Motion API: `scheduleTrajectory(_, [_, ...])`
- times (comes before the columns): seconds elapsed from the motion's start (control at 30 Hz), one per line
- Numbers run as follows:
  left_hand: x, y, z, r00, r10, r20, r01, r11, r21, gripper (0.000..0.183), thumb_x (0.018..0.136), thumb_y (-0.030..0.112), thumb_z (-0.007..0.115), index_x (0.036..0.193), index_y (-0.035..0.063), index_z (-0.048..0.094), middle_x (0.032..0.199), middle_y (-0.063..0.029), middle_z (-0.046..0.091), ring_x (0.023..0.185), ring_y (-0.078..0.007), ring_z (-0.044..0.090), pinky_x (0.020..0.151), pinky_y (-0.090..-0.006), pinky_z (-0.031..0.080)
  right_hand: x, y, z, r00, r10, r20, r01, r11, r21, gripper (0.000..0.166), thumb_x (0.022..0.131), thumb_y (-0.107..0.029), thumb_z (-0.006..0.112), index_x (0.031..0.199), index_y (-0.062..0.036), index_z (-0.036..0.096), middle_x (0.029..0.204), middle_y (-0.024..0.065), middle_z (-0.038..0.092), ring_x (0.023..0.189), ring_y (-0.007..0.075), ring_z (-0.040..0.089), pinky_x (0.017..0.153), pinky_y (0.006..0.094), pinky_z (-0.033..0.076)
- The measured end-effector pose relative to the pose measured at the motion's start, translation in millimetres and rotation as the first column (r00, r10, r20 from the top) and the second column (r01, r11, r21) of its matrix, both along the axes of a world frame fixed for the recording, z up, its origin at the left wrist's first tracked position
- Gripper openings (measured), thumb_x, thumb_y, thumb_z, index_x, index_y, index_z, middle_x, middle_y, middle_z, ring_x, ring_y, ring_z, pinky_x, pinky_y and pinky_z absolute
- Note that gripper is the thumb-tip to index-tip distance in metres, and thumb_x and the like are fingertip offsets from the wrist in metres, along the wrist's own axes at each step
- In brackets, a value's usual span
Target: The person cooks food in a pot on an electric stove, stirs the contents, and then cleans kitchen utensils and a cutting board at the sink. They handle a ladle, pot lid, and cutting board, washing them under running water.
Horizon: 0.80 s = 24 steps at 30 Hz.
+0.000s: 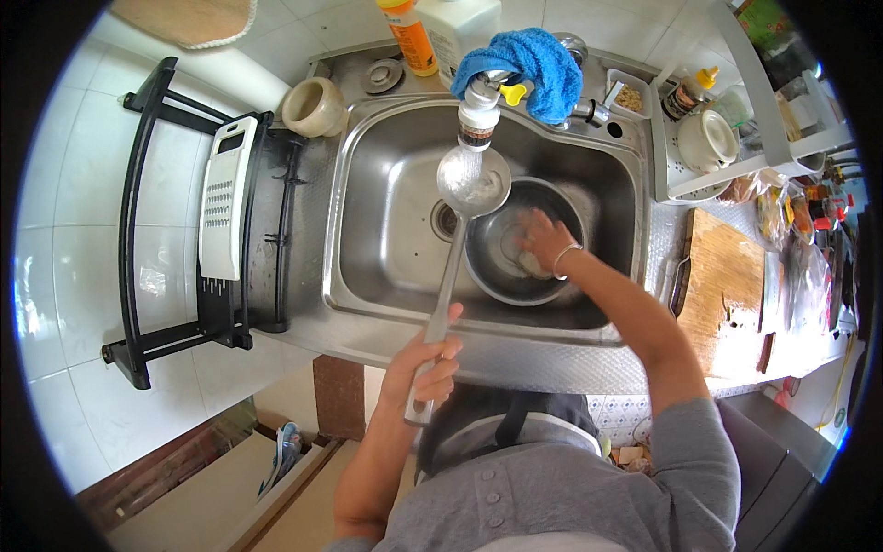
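My left hand (429,369) grips the handle of a metal ladle (452,276) near its end. Water from the faucet's filter nozzle (477,123) runs into the ladle's round bowl, above the stainless steel sink (386,228). My right hand (545,241), with a bracelet at the wrist, is inside a round metal basin (497,286) at the right of the sink. Its fingers are spread over or in what looks like water; whether they touch anything beneath is hard to tell. The ladle's bowl overlaps the basin's upper left rim in view.
A blue cloth (534,65) drapes over the faucet. A black rack (134,228) with a white grater (227,200) stands left, near a stone mortar (312,107). Bottles (414,41) line the back. To the right are a wooden cutting board (724,276) and a shelf holding a lidded pot (707,141).
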State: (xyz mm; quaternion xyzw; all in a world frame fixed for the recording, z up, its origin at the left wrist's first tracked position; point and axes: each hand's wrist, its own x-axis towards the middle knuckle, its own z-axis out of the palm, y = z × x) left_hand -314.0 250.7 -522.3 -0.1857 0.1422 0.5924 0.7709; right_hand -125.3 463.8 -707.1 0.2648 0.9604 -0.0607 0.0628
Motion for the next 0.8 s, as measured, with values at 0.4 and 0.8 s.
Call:
scheduleTrajectory(0.4, [2.2, 1.2, -2.7, 0.88, -0.16, -0.448, 0.091, 0.981, -0.173, 0.05, 0.079, 0.001, 0.043, 0.127, 0.0114, 0.032, 0.076, -0.009, 0.048, 0.04, -0.0081, 0.034, 0.033, -0.0205, 0.027, -4.1, 11.0, -51.2, 0.109, -0.899, 0.425, 0.084, -0.418, -0.905, 0.035, 0.073, -0.04, 0.062, 0.077, -0.0067, 0.054, 0.072, 0.0047, 0.052, 0.069, 0.0173, 0.052, 0.061, 0.0319, 0.045])
scheduleTrajectory(0.8, [25.6, 1.9, -5.6, 0.098, -0.34, -0.935, -0.053, 0.937, -0.346, 0.06, 0.078, -0.002, 0.041, 0.133, 0.0096, 0.018, 0.078, -0.0043, 0.044, 0.039, -0.0078, 0.039, 0.032, -0.0224, 0.035, -23.5, 10.5, 7.3, 0.115, -0.894, 0.433, -0.086, -0.444, -0.892, 0.043, 0.077, -0.053, 0.051, 0.083, -0.0106, 0.056, 0.065, 0.0006, 0.046, 0.049, 0.0118, 0.04, 0.04, 0.0252, 0.032])
